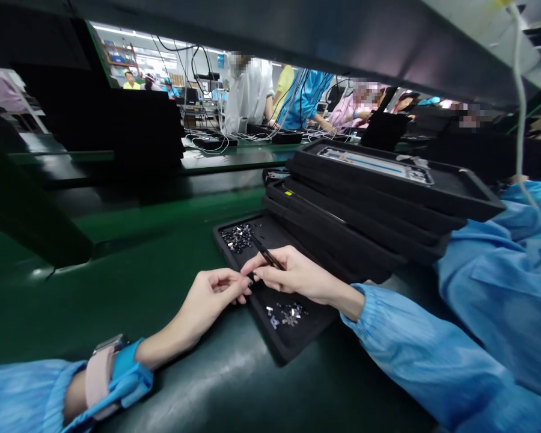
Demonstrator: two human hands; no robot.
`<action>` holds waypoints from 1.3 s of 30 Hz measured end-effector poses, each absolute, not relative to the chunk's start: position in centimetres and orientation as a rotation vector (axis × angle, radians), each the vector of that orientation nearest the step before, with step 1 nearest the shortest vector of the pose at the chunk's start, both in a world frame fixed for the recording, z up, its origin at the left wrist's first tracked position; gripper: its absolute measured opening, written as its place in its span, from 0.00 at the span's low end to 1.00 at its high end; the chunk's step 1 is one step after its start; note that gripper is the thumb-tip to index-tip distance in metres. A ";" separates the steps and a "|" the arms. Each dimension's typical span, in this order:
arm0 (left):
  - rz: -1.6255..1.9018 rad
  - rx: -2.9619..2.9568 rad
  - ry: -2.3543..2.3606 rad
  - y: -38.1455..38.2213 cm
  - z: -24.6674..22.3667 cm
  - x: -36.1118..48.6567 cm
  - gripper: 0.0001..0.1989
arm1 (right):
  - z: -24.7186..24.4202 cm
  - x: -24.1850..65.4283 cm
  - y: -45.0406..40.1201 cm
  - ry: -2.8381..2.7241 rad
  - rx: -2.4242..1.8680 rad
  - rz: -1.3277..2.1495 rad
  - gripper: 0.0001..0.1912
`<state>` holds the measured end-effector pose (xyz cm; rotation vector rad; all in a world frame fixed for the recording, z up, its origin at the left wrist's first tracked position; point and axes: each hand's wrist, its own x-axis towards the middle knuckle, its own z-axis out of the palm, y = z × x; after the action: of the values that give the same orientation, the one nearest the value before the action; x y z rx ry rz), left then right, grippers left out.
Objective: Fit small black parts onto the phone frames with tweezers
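Note:
My right hand [293, 273] is closed around dark tweezers [267, 252], whose tips point up and left over a black foam tray [293, 343]. Fingertips of my left hand [216, 291] are pinched on a tiny dark part [251, 278] at the tray's left edge, close to my right fingertips. Many small black and silver pieces [238, 237] lie heaped in the tray's far left corner. Nearer to me, a looser group of small silvery pieces [291, 314] rests in the same tray. The exact shape of the pinched part is too small to tell.
Stacked black foam trays [342, 222] stand behind and right, the top one holding a phone-like frame [374, 165]. A metal beam [252, 30] crosses overhead. A green post [36, 198] rises at left. A blue sleeve [500, 282] of another person is at right; more people work beyond.

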<state>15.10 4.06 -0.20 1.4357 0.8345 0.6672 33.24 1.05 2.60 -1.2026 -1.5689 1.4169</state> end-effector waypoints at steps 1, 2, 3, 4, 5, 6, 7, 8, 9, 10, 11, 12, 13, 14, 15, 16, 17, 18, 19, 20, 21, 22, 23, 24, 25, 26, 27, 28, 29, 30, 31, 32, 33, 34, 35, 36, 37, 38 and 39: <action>0.669 1.428 0.830 4.1 -0.2 15.1 0.12 | 2.6 33.2 1.0 -1.583 -1.209 1.406 0.12; 0.671 1.419 0.825 4.1 -0.2 15.1 0.12 | 2.6 33.2 1.0 -1.591 -1.217 1.395 0.12; 0.673 1.412 0.822 4.1 -0.2 15.1 0.12 | 2.6 33.1 1.0 -1.594 -1.224 1.387 0.11; 0.675 1.407 0.820 4.1 -0.2 15.1 0.12 | 2.6 33.1 1.0 -1.592 -1.229 1.381 0.10; 0.675 1.405 0.821 4.1 -0.2 15.1 0.12 | 2.6 33.0 1.0 -1.583 -1.230 1.378 0.09; 0.676 1.402 0.821 4.1 -0.2 15.1 0.13 | 2.5 33.0 1.0 -1.567 -1.228 1.380 0.08; 0.678 1.398 0.821 4.1 -0.1 15.1 0.13 | 2.5 32.9 1.1 -1.546 -1.220 1.389 0.07; 0.679 1.394 0.822 4.1 -0.1 15.1 0.13 | 2.5 32.9 1.1 -1.521 -1.207 1.406 0.06; 0.680 1.391 0.824 4.1 -0.1 15.1 0.12 | 2.4 32.8 1.1 -1.490 -1.188 1.430 0.05; 0.681 1.390 0.825 4.1 0.0 15.1 0.12 | 2.4 32.8 1.1 -1.457 -1.161 1.459 0.05; 0.683 1.390 0.828 4.0 0.0 15.1 0.12 | 2.4 32.8 1.1 -1.423 -1.127 1.488 0.05; 0.684 1.391 0.828 4.0 0.0 15.1 0.12 | 2.4 32.8 1.1 -1.391 -1.093 1.515 0.05; 0.684 1.391 0.827 4.0 0.0 15.1 0.12 | 2.4 32.8 1.1 -1.358 -1.058 1.540 0.05; 0.683 1.391 0.824 4.0 0.0 15.1 0.12 | 2.3 32.8 1.1 -1.329 -1.023 1.564 0.05; 0.683 1.391 0.823 3.9 0.0 15.0 0.12 | 2.3 32.8 1.0 -1.306 -0.991 1.588 0.05; 0.683 1.393 0.822 3.9 0.0 15.0 0.12 | 2.3 32.8 1.0 -1.289 -0.963 1.610 0.06; 0.682 1.395 0.823 3.9 0.0 15.0 0.12 | 2.3 32.8 1.0 -1.276 -0.940 1.630 0.06; 0.682 1.399 0.825 4.0 0.0 15.1 0.12 | 2.3 32.8 0.9 -1.266 -0.921 1.647 0.06; 0.681 1.403 0.827 4.0 0.1 15.1 0.12 | 2.3 32.8 0.9 -1.256 -0.905 1.660 0.05; 0.681 1.407 0.827 4.0 0.1 15.1 0.12 | 2.3 32.8 0.9 -1.248 -0.891 1.674 0.05; 0.680 1.411 0.826 4.1 0.1 15.2 0.12 | 2.3 32.8 0.9 -1.238 -0.878 1.689 0.05; 0.679 1.415 0.824 4.1 0.2 15.2 0.11 | 2.3 32.8 0.9 -1.227 -0.865 1.704 0.05; 0.678 1.419 0.822 4.1 0.2 15.2 0.11 | 2.3 32.9 0.9 -1.217 -0.854 1.720 0.05; 0.678 1.423 0.819 4.1 0.3 15.2 0.11 | 2.3 32.9 0.9 -1.210 -0.844 1.735 0.06; 0.679 1.427 0.816 4.1 0.4 15.3 0.11 | 2.3 33.0 1.0 -1.208 -0.836 1.747 0.06; 0.681 1.433 0.813 4.1 0.4 15.3 0.12 | 2.2 33.0 1.0 -1.214 -0.824 1.756 0.07; 0.683 1.438 0.813 4.1 0.5 15.3 0.12 | 2.2 33.0 1.0 -1.228 -0.805 1.762 0.07; 0.686 1.441 0.817 4.0 0.5 15.3 0.11 | 2.1 33.1 1.0 -1.249 -0.777 1.770 0.07; 0.686 1.443 0.824 4.0 0.5 15.3 0.11 | 2.1 33.1 1.0 -1.271 -0.741 1.779 0.06; 0.684 1.445 0.830 4.0 0.5 15.3 0.11 | 2.0 33.1 1.0 -1.291 -0.702 1.787 0.05; 0.680 1.444 0.836 4.0 0.5 15.3 0.11 | 2.0 33.2 0.9 -1.308 -0.665 1.796 0.04; 0.673 1.441 0.842 4.0 0.5 15.3 0.11 | 1.9 33.2 0.9 -1.325 -0.640 1.802 0.04; 0.668 1.439 0.844 4.0 0.5 15.3 0.11 | 2.0 33.2 0.8 -1.347 -0.628 1.804 0.03; 0.664 1.438 0.845 4.0 0.5 15.4 0.12 | 2.0 33.2 0.8 -1.376 -0.624 1.797 0.03; 0.661 1.438 0.848 4.0 0.5 15.4 0.12 | 2.1 33.3 0.8 -1.408 -0.627 1.780 0.03; 0.662 1.439 0.850 4.0 0.5 15.4 0.12 | 2.2 33.3 0.7 -1.441 -0.630 1.760 0.03; 0.663 1.441 0.853 4.0 0.5 15.4 0.12 | 2.3 33.3 0.7 -1.468 -0.630 1.741 0.03; 0.663 1.445 0.853 4.0 0.6 15.4 0.12 | 2.3 33.3 0.6 -1.487 -0.626 1.728 0.03; 0.662 1.449 0.854 4.0 0.6 15.4 0.12 | 2.4 33.3 0.6 -1.500 -0.620 1.720 0.03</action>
<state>15.42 3.97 0.58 1.4489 0.8543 0.6618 33.30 0.60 2.38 -0.6201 -1.5003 1.7202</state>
